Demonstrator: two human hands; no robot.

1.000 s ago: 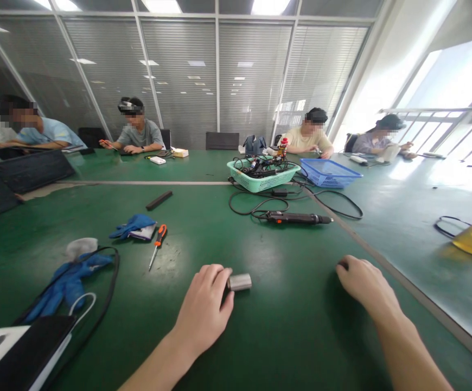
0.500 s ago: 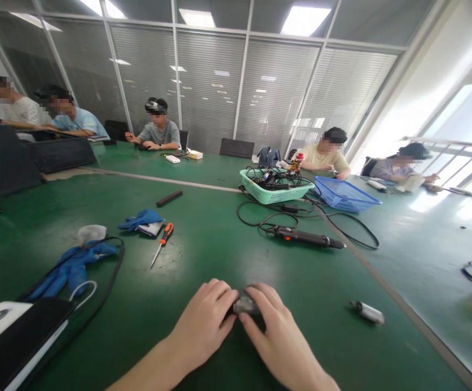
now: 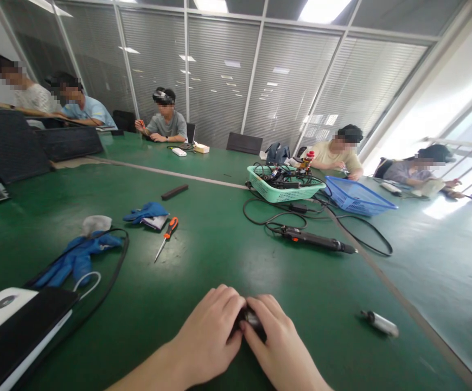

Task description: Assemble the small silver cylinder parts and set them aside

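Note:
My left hand (image 3: 214,328) and my right hand (image 3: 274,339) meet low in the middle of the view, just over the green table (image 3: 203,255). Between them they grip a small dark, shiny part (image 3: 253,317), with fingers closed around it from both sides. Most of the part is covered by my fingers, so its kind does not show. Off to the right lies a small silver cylinder with a thin dark end (image 3: 380,323), touched by neither hand. An orange-and-black screwdriver (image 3: 166,239) rests ahead on the left.
A black electric screwdriver (image 3: 317,239) with its cable lies ahead on the right. Behind it stand a green basket (image 3: 285,193) of tools and a blue basket (image 3: 358,203). Blue gloves (image 3: 77,258) and a white-and-black device (image 3: 24,326) occupy the left. Several people sit around the table.
My hands have drawn closer together over the small part, covering more of it. The camera view has shifted slightly, moving the table items in the picture.

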